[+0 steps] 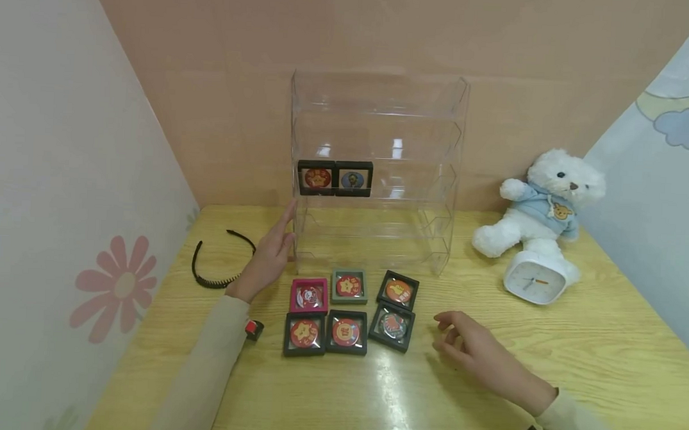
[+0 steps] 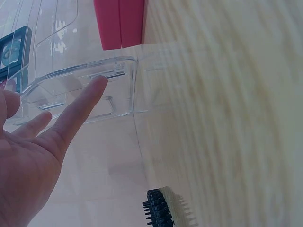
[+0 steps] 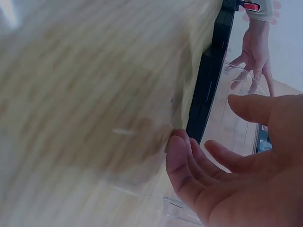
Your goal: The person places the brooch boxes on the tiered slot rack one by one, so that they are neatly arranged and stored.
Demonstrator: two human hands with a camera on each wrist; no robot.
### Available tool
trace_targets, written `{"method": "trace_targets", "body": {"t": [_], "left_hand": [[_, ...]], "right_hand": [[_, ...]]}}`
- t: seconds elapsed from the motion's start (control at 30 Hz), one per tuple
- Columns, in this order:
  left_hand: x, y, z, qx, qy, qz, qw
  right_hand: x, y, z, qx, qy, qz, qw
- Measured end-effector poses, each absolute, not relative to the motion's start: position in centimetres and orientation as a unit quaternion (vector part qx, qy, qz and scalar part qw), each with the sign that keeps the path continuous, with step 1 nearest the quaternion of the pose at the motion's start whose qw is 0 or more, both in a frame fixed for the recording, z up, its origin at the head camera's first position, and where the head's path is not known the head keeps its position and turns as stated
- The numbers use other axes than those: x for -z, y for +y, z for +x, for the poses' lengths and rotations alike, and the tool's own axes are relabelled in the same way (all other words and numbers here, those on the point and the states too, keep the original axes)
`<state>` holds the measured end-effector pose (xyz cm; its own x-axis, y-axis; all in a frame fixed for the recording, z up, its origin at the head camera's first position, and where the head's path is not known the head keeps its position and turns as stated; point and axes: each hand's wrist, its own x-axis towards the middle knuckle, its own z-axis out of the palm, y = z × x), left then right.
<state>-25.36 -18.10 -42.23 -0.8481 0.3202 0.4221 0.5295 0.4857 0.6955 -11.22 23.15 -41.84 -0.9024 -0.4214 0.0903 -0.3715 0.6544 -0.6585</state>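
Left hand [image 1: 266, 260]: fingers extended, against left side of clear tiered display rack [image 1: 378, 230]. Right hand [image 1: 482, 359]: fingers relaxed, released, front-right of rack. Six framed badges [image 1: 347, 332] in front of rack; two black-framed badges [image 1: 353, 179] on its middle tier, left end.

The left hand [image 1: 269, 255] is outstretched, the right hand [image 1: 481, 353] half-curled.
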Motion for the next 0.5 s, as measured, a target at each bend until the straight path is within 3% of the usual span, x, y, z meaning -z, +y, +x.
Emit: {"method": "trace_targets", "body": {"t": [0.5], "left_hand": [[42.2,-18.1,-25.3,0.442,-0.857,-0.241,0.113]], "right_hand": [[43.1,22.3,-11.4,0.334,0.915,-0.225,0.019]]}}
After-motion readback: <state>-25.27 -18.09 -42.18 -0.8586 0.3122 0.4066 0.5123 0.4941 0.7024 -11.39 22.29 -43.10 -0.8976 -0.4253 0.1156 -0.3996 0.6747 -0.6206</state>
